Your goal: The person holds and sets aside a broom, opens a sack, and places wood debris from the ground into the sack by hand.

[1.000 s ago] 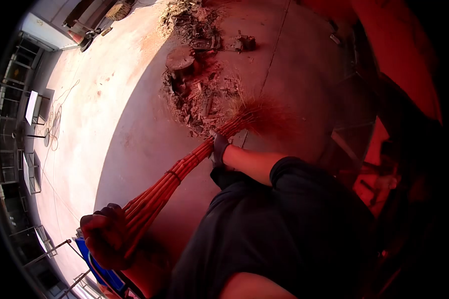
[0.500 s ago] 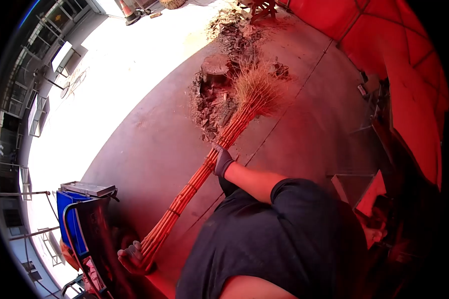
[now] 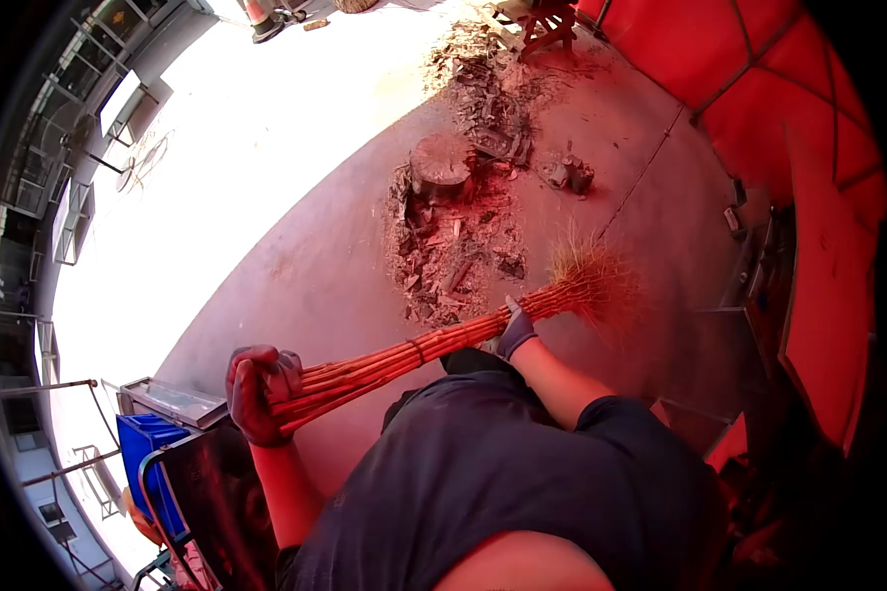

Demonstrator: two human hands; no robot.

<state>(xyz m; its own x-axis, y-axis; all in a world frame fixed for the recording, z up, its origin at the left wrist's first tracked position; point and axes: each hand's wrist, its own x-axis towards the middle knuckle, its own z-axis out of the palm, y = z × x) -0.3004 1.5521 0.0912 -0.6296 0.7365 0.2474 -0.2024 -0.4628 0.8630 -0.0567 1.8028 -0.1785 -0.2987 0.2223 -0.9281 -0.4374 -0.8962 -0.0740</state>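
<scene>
Left hand (image 3: 256, 396) and right hand (image 3: 515, 330), fingers tight around a broom (image 3: 443, 342), debris (image 3: 463, 258) and perhaps a stump (image 3: 440, 161) beyond.

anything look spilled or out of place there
Yes: brown, wood-like scraps lie strewn across the grey concrete floor beside a round, stump-like block and near the long reddish twig broom, looking spilled rather than stacked.

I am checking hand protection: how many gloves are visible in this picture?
2: one glove on the left hand, at the broom's stick end; the other on the right hand, near the bristles. Others may be hidden in shadow.
</scene>
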